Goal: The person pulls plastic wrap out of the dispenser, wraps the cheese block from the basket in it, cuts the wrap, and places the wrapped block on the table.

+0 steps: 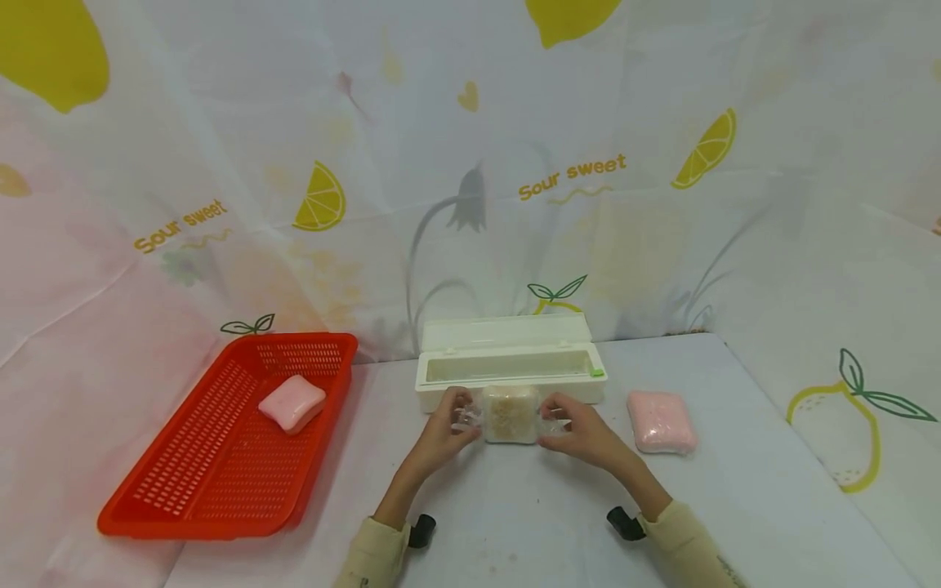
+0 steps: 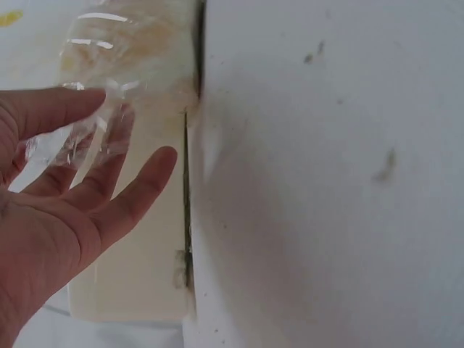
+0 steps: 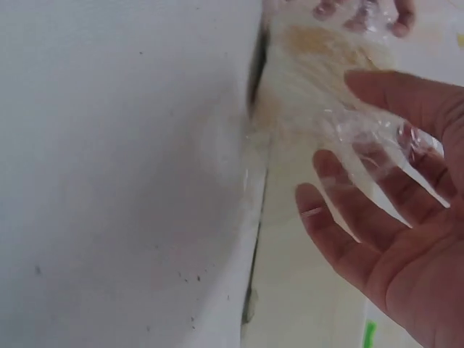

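Note:
A square beige-and-white block (image 1: 510,414) wrapped in clear plastic film lies in the middle, between both hands. Crumpled film ends stick out from its two sides. The left hand (image 1: 443,433) is at the left end; in the left wrist view its thumb stands apart from its fingers, with the film (image 2: 83,141) between them. At the opposite end is the right hand (image 1: 581,429), its fingers spread behind the film (image 3: 348,127) and its thumb close over the wrapped block (image 3: 312,61). Right behind the block stands a long white box (image 1: 441,398) with its lid raised.
A pink wrapped block (image 1: 662,420) lies right of the hands. On the left, a red basket (image 1: 312,474) holds another pink block (image 1: 292,403). A small green piece (image 1: 596,373) sits at the box's right end. The printed cloth backdrop (image 1: 412,122) rises behind the table.

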A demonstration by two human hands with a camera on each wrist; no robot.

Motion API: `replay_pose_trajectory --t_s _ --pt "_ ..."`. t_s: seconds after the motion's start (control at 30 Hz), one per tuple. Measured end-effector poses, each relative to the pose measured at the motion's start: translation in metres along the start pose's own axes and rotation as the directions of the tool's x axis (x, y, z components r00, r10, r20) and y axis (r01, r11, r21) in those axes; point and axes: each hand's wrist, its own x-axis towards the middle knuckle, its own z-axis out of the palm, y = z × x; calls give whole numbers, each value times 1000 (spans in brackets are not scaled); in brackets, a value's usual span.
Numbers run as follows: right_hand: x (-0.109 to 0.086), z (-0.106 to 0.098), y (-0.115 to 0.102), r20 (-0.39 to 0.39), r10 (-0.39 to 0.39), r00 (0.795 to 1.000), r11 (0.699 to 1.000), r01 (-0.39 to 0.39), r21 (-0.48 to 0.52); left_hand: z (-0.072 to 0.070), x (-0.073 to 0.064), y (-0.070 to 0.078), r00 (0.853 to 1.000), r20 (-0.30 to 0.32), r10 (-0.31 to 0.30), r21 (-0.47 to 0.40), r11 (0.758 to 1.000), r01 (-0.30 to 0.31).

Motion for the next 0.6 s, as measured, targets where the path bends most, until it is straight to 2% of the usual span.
replay_pose_trajectory --t_s 0.17,0.3,0.43,0.6 --pt "4 7 4 -63 -62 996 996 58 -66 6 5 -2 999 -51 0 82 997 4" --pt "7 12 8 -126 -91 988 991 78 -105 9 8 -1 995 -87 -40 105 993 50" --pt "9 17 11 -198 -75 977 992 52 -117 11 11 -1 991 -122 -61 95 993 73" --pt "12 21 11 -227 -52 973 993 26 -118 17 16 -7 988 -147 -37 78 996 49"
